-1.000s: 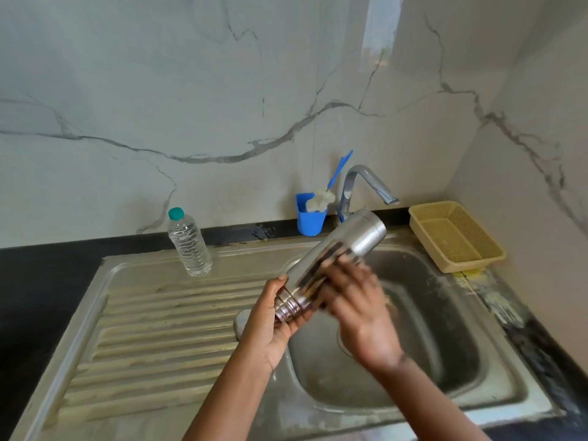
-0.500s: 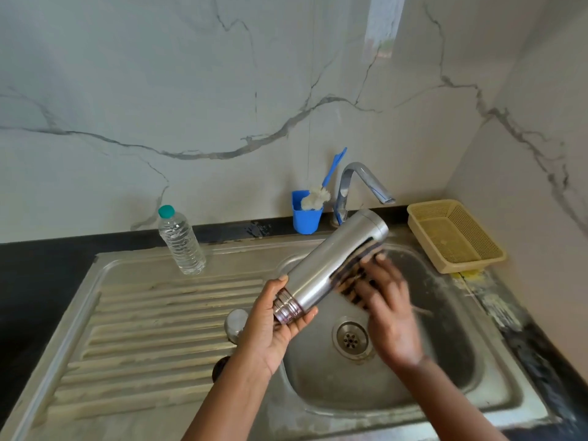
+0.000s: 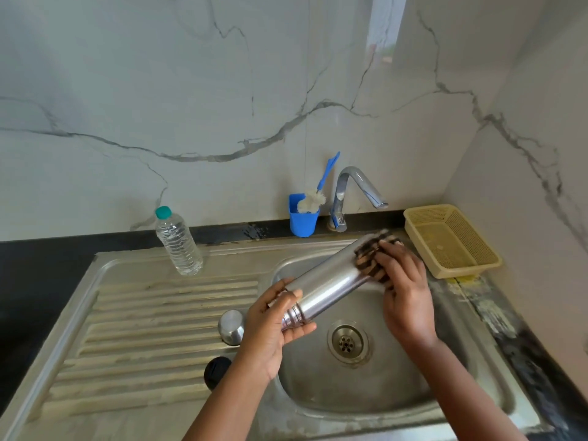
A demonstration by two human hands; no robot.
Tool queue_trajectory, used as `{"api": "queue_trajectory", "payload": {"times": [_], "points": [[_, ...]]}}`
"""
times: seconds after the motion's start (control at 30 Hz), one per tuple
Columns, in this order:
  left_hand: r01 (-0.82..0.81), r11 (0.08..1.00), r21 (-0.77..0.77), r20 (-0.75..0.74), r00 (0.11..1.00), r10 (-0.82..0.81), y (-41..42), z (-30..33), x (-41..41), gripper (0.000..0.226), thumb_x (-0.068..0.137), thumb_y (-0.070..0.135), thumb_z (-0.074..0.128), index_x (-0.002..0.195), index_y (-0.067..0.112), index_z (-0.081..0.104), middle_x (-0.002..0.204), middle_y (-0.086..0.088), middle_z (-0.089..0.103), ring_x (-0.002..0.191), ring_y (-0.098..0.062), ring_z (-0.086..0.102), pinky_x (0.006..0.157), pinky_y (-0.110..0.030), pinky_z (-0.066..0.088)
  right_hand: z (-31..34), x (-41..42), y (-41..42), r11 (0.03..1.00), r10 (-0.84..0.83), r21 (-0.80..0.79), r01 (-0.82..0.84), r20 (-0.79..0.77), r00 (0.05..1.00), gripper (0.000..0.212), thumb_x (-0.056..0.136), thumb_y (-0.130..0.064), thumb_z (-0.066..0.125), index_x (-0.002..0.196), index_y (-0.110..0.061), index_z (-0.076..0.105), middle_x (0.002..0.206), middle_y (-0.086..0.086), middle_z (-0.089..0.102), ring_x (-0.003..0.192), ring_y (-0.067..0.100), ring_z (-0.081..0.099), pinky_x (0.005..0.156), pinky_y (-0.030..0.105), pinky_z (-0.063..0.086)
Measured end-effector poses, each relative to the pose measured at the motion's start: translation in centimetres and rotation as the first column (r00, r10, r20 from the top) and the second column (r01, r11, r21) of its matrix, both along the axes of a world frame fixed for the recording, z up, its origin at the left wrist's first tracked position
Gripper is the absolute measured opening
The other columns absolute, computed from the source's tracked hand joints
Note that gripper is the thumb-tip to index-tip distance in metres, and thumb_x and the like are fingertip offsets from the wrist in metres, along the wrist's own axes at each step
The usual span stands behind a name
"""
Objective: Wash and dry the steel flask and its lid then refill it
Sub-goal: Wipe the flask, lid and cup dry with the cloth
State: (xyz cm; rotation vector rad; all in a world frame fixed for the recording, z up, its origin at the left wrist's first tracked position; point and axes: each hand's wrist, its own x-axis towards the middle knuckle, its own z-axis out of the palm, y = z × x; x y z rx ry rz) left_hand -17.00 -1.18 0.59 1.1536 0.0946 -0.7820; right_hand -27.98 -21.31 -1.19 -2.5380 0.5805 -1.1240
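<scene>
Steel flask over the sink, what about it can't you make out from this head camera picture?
- Far end of the steel flask: covered by the right hand and motion blur.
- What the right hand's fingers rub with: blurred.
- Flask mouth: hidden behind the left hand.
- Inside of the flask: not visible.
- Any water from the tap: too faint to tell.
</scene>
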Motion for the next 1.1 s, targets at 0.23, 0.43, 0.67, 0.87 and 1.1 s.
{"api": "queue_trajectory", "payload": {"times": [0.23, 0.43, 0.67, 0.87, 1.1], "points": [[0.1, 0.986, 0.133, 0.434, 0.889, -0.148, -0.6, -0.5, -0.4, 0.087, 0.067, -0.012, 0.081, 0.135, 0.036, 0.056, 0.118, -0.007, 0.07, 0.107, -0.021, 0.07, 0.088, -0.037, 0.058, 1.6, 0.6, 6.9, 0.908, 0.409, -0.05, -0.416, -0.1, 0.907, 0.037, 0.094, -0.004, 0.038, 0.115, -0.01, 0.068, 0.131, 0.004, 0.061, 0.127, 0.025, 0.052, 0.108, 0.039, 0.041], [0.147, 0.971, 0.189, 0.634, 0.737, -0.236, 0.6, -0.5, -1.4, 0.104, 0.065, -0.017, 0.079, 0.146, 0.038, 0.043, 0.128, 0.008, 0.063, 0.113, -0.017, 0.066, 0.078, -0.031, 0.058, -0.1, -0.6, -0.4, 0.95, 0.301, 0.151, -0.274, -0.201, 0.932, 0.055, 0.074, 0.014, 0.052, 0.119, -0.016, 0.065, 0.126, 0.003, 0.064, 0.116, 0.025, 0.059, 0.094, 0.043, 0.053], [0.053, 0.957, 0.285, 0.81, 0.52, -0.271, 0.2, -0.9, -1.9, 0.11, 0.063, 0.001, 0.083, 0.154, 0.034, 0.032, 0.131, 0.007, 0.062, 0.127, -0.019, 0.056, 0.094, -0.031, 0.054, 0.7, -0.7, 1.5, 0.983, 0.158, 0.117, -0.142, -0.143, 0.977, 0.053, 0.072, 0.011, 0.047, 0.117, -0.01, 0.065, 0.124, 0.006, 0.064, 0.115, 0.03, 0.058, 0.093, 0.042, 0.053], [0.035, 0.978, 0.204, 0.669, 0.725, -0.165, -0.3, -1.3, -2.1, 0.103, 0.062, -0.015, 0.084, 0.14, 0.04, 0.046, 0.12, 0.008, 0.07, 0.112, -0.009, 0.066, 0.089, -0.023, 0.054, 0.4, -0.7, 6.9, 0.886, 0.457, -0.047, -0.462, -0.085, 0.885, 0.037, 0.088, 0.005, 0.05, 0.118, -0.013, 0.061, 0.135, 0.007, 0.059, 0.129, 0.027, 0.051, 0.109, 0.038, 0.042], [-0.159, 0.98, -0.118, 0.239, 0.954, 0.183, 0.0, -0.6, -1.8, 0.058, 0.058, 0.004, 0.086, 0.111, 0.011, 0.066, 0.098, -0.01, 0.075, 0.089, -0.024, 0.073, 0.069, -0.039, 0.063, -0.2, -0.4, -1.2, 0.989, 0.146, 0.044, -0.144, -0.039, 0.988, 0.048, 0.082, 0.007, 0.043, 0.123, -0.007, 0.064, 0.14, 0.007, 0.055, 0.134, 0.031, 0.045, 0.099, 0.056, 0.047]]}}
